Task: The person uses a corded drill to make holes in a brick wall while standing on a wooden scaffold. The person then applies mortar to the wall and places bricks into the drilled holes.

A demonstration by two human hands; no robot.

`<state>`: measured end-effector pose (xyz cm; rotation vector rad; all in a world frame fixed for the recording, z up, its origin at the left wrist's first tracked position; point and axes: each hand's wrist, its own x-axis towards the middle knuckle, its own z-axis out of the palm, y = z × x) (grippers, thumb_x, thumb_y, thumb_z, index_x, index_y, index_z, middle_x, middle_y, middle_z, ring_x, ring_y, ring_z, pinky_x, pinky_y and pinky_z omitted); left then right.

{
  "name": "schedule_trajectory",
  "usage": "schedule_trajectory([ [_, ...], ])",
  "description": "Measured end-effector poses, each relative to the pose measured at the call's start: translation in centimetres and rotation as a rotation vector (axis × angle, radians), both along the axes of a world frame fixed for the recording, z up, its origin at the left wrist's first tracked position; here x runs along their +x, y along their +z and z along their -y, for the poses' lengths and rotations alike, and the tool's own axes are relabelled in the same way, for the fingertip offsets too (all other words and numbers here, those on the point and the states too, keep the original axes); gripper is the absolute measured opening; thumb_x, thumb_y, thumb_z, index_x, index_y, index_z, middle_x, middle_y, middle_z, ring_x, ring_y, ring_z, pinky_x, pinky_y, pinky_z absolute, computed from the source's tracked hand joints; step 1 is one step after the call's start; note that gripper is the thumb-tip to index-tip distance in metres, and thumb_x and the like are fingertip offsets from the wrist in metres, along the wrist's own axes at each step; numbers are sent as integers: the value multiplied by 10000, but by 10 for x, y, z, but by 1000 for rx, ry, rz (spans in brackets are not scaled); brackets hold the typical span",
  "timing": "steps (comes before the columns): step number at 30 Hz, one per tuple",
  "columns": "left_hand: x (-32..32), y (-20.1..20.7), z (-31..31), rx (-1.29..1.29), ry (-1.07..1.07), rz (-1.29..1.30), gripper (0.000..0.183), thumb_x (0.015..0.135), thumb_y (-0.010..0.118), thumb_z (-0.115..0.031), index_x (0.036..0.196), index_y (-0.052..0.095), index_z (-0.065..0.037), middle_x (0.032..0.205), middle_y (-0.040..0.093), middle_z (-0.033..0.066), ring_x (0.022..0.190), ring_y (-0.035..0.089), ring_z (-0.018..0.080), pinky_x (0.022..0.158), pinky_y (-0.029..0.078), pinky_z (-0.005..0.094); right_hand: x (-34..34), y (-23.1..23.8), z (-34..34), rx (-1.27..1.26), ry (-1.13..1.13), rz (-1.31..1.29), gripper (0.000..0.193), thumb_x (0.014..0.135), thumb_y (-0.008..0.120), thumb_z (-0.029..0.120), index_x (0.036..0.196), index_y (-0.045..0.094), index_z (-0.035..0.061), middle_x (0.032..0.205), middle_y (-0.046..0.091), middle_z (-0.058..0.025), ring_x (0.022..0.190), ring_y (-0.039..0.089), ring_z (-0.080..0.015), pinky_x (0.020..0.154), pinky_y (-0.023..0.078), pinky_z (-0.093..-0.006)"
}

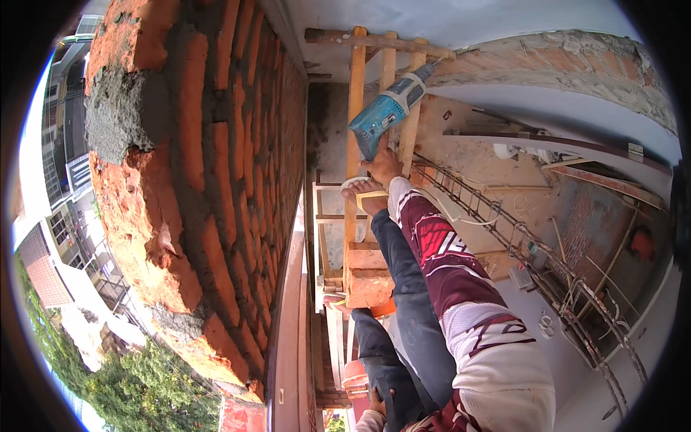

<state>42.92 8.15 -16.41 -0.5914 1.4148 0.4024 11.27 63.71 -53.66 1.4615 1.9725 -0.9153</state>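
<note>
My right hand (pixel 381 167), at the end of a maroon and white sleeve, grips the handle of a blue power drill (pixel 386 111). The drill's bit points up and right, toward the edge of a curved brick wall (pixel 561 61). My left hand (pixel 375 402) shows only partly at the lower edge. It lies flat on my dark trouser leg (pixel 403 288) and holds nothing. My feet in sandals (pixel 360 191) stand on wooden scaffold rungs far below the drill.
A rough red brick wall (pixel 216 180) with grey mortar fills the left. Wooden scaffold poles (pixel 355 108) run past the drill. A few loose bricks (pixel 367 277) sit on the planks. A long steel rebar cage (pixel 518 245) lies on the floor below, right. Trees and houses lie far below, left.
</note>
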Motion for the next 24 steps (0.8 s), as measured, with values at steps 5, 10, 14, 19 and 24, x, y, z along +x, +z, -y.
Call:
schedule_trajectory([
  [5,6,-11,22,57,36,50,1093,771,816,-549,1492,254,51,1423,467,279,1310,485,359,1105,383,399,9,-5,0,-5,-39,6,1192,767,829,324,1576,-19,108,1339,583,-258,1231,573,-427,1026,450,-521],
  [10,-10,-5,-5,52,49,105,1132,764,828,-537,1499,216,68,1441,456,274,1327,474,352,1119,371,398,10,-12,8,-17,-31,-92,1081,781,816,315,1546,85,93,1318,592,-264,1204,586,-438,1017,459,-510],
  [14,-7,-14,3,20,-118,99,1116,774,829,-518,1503,207,56,1437,465,254,1325,473,337,1116,371,390,14,-15,1,-13,29,-65,964,794,802,335,1485,195,46,1274,614,-270,1182,599,-438,998,469,-499],
  [19,-19,-10,-16,14,-23,117,1045,772,824,-524,1467,304,58,1420,481,253,1301,492,345,1101,388,408,-2,-3,-3,-35,87,-66,852,796,795,348,1392,304,-11,1218,634,-287,1166,609,-433,986,468,-489],
  [24,-26,-15,-16,25,-52,101,984,781,814,-514,1437,352,54,1385,507,251,1265,519,348,1072,409,418,-11,13,-14,-16,154,5,759,782,796,338,1308,383,-21,1173,656,-287,1147,623,-421,973,467,-464],
])
